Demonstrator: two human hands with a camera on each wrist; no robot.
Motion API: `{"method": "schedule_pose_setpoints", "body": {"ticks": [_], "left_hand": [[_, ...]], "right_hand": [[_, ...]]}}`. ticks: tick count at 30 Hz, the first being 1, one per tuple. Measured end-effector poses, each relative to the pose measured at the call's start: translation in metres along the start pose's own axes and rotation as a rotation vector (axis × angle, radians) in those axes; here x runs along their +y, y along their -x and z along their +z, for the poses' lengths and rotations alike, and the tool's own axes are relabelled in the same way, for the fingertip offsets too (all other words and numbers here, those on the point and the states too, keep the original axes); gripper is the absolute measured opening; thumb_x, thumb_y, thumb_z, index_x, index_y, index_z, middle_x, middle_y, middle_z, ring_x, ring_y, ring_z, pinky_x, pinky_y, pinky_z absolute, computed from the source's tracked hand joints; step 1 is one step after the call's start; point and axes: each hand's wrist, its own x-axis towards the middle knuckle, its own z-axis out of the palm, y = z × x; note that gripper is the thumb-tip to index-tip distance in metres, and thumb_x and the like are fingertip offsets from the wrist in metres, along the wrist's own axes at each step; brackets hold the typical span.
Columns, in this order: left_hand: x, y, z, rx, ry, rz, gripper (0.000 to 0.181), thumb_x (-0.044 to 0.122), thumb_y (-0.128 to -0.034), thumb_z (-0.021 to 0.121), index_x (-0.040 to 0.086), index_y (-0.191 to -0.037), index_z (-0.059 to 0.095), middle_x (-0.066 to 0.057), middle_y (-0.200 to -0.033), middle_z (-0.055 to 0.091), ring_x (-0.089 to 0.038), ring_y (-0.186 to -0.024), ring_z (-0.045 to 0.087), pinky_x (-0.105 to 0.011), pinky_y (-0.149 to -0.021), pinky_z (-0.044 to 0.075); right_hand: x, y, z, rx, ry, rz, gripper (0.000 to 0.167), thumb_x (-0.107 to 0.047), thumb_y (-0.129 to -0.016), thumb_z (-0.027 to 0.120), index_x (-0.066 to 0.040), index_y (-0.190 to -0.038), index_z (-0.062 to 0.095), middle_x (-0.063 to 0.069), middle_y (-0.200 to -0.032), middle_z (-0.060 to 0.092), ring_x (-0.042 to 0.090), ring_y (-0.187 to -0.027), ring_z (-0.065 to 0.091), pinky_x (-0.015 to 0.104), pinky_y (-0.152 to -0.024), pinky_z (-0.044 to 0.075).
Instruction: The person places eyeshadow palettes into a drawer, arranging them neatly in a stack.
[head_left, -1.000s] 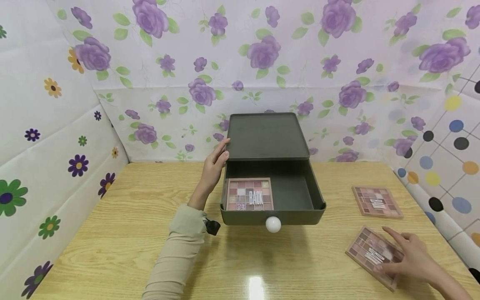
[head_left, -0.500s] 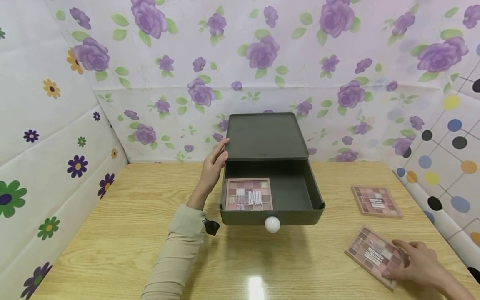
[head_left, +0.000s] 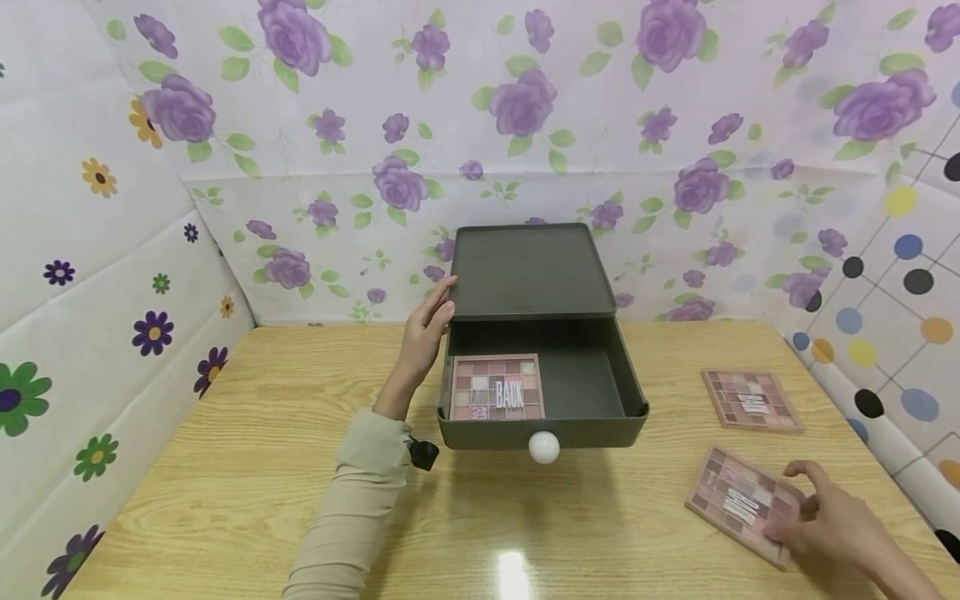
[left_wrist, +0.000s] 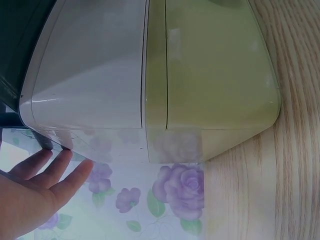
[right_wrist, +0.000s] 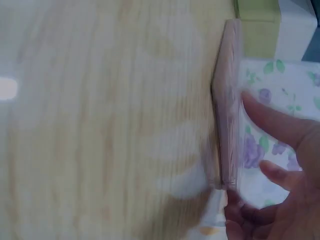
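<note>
At the centre of the head view stands a small drawer unit (head_left: 532, 271) with a dark green top. Its top drawer (head_left: 543, 434) is pulled out, with a white round knob (head_left: 544, 447). Inside, on the left, lies an eyeshadow palette (head_left: 483, 387) lettered BACK. My left hand (head_left: 422, 337) rests against the unit's left side, fingers extended. On the right, my right hand (head_left: 836, 521) pinches the near right edge of another palette (head_left: 738, 500), thumb on its face and fingers curled at the edge. In the right wrist view this palette (right_wrist: 228, 110) appears edge-on.
A third palette (head_left: 752, 402) lies on the wooden table (head_left: 300, 400) behind the pinched one. White and yellow-green lower drawers (left_wrist: 215, 70) show in the left wrist view. Flowered cloth (head_left: 337, 150) hangs behind, with printed cloth on both sides.
My right hand has closed on the near palette's right edge and shifted it slightly away and to the left. The left hand stays against the unit.
</note>
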Motion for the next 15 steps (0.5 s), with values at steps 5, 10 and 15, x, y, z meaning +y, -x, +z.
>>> {"method": "schedule_pose_setpoints", "body": {"ticks": [5, 10, 15], "left_hand": [[-0.0005, -0.0001, -0.0001, 0.003, 0.000, -0.007, 0.050, 0.015, -0.0917, 0.038, -0.001, -0.139, 0.034, -0.021, -0.146, 0.024, -0.031, -0.132, 0.026, -0.055, -0.091, 0.036], [0.0001, 0.0000, 0.0003, -0.001, 0.003, -0.005, 0.050, 0.015, -0.0918, 0.038, -0.001, -0.139, 0.034, -0.022, -0.145, 0.023, -0.032, -0.132, 0.026, -0.055, -0.091, 0.035], [0.0014, 0.0003, 0.0004, 0.001, -0.001, -0.012, 0.050, 0.015, -0.0922, 0.038, -0.001, -0.139, 0.034, -0.020, -0.146, 0.024, -0.032, -0.132, 0.027, -0.055, -0.091, 0.036]], "right_hand": [[-0.0042, -0.0011, -0.0025, -0.007, 0.007, -0.031, 0.087, -0.036, -0.062, 0.080, 0.006, -0.124, 0.036, 0.007, -0.076, 0.060, 0.023, -0.069, 0.053, 0.041, -0.060, 0.043], [0.0005, -0.0037, 0.0007, 0.037, 0.119, -0.084, 0.085, -0.039, -0.062, 0.079, 0.017, -0.116, 0.046, 0.024, -0.085, 0.060, 0.042, -0.082, 0.053, 0.056, -0.066, 0.042], [0.0045, -0.0074, 0.0018, 0.039, 0.085, -0.080, 0.081, -0.036, -0.059, 0.081, 0.014, -0.114, 0.050, 0.021, -0.086, 0.057, 0.035, -0.079, 0.053, 0.048, -0.063, 0.044]]}}
